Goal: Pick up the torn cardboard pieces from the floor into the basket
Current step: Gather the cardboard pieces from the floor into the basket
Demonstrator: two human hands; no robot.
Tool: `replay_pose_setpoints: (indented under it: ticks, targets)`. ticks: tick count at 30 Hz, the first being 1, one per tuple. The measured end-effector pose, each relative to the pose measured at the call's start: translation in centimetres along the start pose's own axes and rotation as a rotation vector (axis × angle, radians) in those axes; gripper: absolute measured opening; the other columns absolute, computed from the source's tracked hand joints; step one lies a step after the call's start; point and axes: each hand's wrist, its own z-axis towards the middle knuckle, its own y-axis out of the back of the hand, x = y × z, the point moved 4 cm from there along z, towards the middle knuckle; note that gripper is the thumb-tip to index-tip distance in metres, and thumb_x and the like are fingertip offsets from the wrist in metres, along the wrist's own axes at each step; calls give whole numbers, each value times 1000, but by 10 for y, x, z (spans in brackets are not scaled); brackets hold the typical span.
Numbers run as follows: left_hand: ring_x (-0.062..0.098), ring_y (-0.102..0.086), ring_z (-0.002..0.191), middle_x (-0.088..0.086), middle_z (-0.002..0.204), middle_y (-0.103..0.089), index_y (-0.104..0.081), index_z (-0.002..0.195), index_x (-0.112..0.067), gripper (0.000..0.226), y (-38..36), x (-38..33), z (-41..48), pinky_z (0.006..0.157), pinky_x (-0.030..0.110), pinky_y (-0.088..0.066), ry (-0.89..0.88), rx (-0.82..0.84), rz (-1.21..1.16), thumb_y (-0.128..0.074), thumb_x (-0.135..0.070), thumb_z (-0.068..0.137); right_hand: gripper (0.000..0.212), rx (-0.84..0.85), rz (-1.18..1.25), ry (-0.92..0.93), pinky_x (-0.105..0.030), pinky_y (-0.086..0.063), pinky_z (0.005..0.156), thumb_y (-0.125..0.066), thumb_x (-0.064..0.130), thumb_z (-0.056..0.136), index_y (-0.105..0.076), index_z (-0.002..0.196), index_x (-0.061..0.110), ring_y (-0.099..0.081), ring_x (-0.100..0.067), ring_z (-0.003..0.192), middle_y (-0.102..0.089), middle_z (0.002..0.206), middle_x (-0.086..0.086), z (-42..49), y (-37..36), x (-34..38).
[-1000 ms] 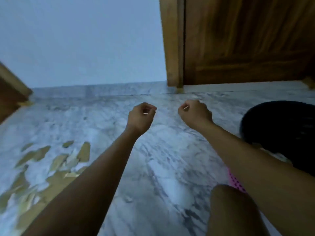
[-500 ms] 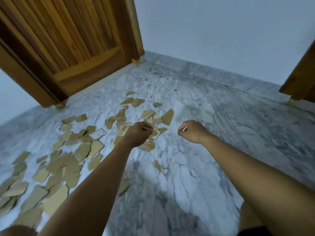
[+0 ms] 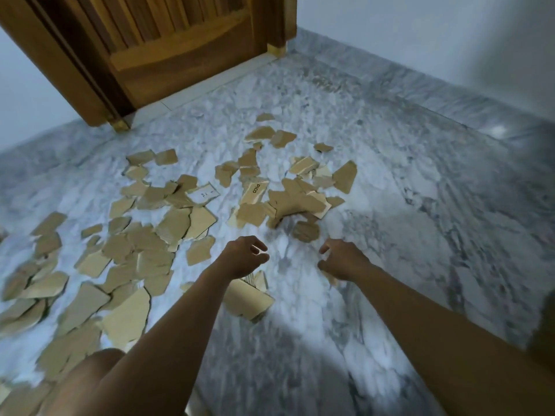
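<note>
Tan-brown cardboard pieces point(image 3: 168, 232) — grey-and-white veined marble floor point(image 3: 390, 205) — honey-brown grained wooden door point(image 3: 180, 40), pale wall point(image 3: 420, 25).

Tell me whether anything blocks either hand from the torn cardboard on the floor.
Nothing visible does. The left hand and right hand hang empty over the marble floor, with the cardboard pieces lying uncovered just beyond their fingertips. The basket is not in view.

Dim bluish light, blurred, warped edges
</note>
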Motion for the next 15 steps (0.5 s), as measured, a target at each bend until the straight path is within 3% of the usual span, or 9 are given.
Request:
replay_pose_setpoints:
  ticks: [5, 11, 15]
  targets:
    - [16, -63, 100, 1, 119, -65, -67, 113, -27, 29, 0, 15, 20, 76, 24, -46, 27, 51, -3, -70, -37, 86, 48, 23, -66, -32, -38, -54, 89, -64, 32, 89, -50, 134, 25, -60, -28, 110, -54, 131, -9, 24, -12, 3]
    - [21, -60, 112, 3, 123, -62, -60, 123, -23, 45, -41, -2, 78, 93, 33, -49, -72, 30, 19, -77, -32, 82, 47, 53, -160, -13, -36, -53, 85, -66, 27, 88, -44, 129, 21, -60, -31, 106, -53, 127, -8, 60, -47, -19]
    - [27, -50, 126, 7, 139, -49, -48, 138, -22, 67, -79, -24, 131, 103, 36, -43, -207, -34, 161, -78, -29, 79, 19, -106, 0, 44, -30, -50, 65, -63, 29, 93, -53, 109, 24, -63, -24, 78, -65, 96, -3, 77, -60, -45]
